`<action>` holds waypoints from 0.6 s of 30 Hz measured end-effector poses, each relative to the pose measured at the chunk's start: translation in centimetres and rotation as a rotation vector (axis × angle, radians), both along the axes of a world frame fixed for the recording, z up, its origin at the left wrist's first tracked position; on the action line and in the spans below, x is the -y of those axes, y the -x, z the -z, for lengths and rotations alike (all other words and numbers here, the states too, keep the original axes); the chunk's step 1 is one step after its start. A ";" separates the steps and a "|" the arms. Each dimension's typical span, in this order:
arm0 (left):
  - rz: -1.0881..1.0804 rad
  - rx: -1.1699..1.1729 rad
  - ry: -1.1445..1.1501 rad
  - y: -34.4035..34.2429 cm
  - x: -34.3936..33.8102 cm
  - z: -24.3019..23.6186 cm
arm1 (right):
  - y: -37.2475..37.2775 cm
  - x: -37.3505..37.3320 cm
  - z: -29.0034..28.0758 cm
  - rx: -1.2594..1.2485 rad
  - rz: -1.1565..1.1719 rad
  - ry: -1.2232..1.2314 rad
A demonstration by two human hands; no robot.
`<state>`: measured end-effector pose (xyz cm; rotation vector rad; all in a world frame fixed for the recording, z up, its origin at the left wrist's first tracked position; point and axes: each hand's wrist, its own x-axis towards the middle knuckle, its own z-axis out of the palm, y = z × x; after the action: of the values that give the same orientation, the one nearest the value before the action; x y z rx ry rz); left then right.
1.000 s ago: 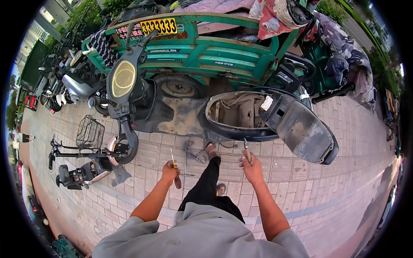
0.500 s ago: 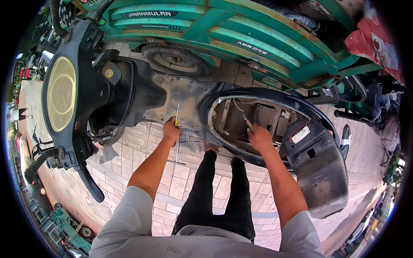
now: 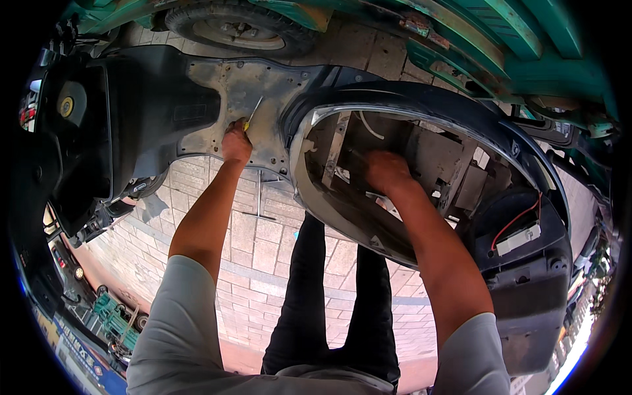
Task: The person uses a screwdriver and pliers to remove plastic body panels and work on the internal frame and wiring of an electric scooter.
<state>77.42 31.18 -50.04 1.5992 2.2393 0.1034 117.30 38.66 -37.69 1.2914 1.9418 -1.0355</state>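
My left hand (image 3: 237, 143) is closed around a screwdriver (image 3: 248, 122) with a yellow handle, its thin shaft pointing up over the scooter's dusty footboard (image 3: 270, 141). My right hand (image 3: 388, 172) reaches into the open underseat cavity of the scooter body (image 3: 304, 172). Motion smears its fingers, and a dim streak at their tips fits the slim, tan-handled tool seen there earlier. A pale curved hose (image 3: 370, 126) hangs inside the cavity, beyond that hand. A thin metal T-shaped bar (image 3: 259, 194) shows below the footboard's near edge.
A dark plastic seat-compartment part (image 3: 530, 289) with a red wire sits at the cavity's right end. Beyond the scooter stands a green cargo vehicle (image 3: 487, 39) with a wheel (image 3: 240, 29). The scooter's front shield (image 3: 141, 112) rises at left. Paving bricks (image 3: 197, 217) lie below.
My view has moved closer to the scooter. My right hand has gone deeper into the cavity, away from the hose end. My left hand still holds the screwdriver over the footboard.
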 end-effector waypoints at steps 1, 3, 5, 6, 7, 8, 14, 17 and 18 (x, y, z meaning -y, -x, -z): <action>-0.003 -0.017 0.001 -0.4 0.1 0.2 | -0.4 0.4 0.7 -0.031 -0.027 -0.013; -0.010 -0.053 -0.006 -1.5 -0.2 0.1 | -0.4 0.9 1.7 -0.059 -0.107 -0.024; -0.057 -0.015 -0.042 -2.3 0.0 -0.8 | 0.0 1.2 2.0 -0.047 -0.216 -0.019; -0.062 -0.013 -0.115 -2.6 0.3 -1.3 | 0.2 1.4 2.4 -0.061 -0.218 -0.001; -0.090 -0.007 -0.154 -3.1 0.8 -1.9 | 0.6 1.6 2.8 -0.075 -0.222 0.018; -0.119 -0.003 -0.193 -3.8 1.3 -3.4 | 1.1 1.9 3.2 -0.090 -0.227 0.037; -0.169 0.272 -0.203 -12.5 8.7 -11.6 | 1.0 4.2 7.9 -0.070 -0.232 0.090; -0.225 0.388 -0.013 -16.9 16.7 -15.8 | 1.4 4.4 7.9 -0.098 -0.321 0.108; -0.238 0.420 0.041 -18.4 19.0 -17.3 | 1.4 4.3 8.1 -0.075 -0.306 0.126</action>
<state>95.79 12.15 -32.77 1.1535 2.0687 0.4142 115.87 34.33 -45.80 0.8642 2.0161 -1.0422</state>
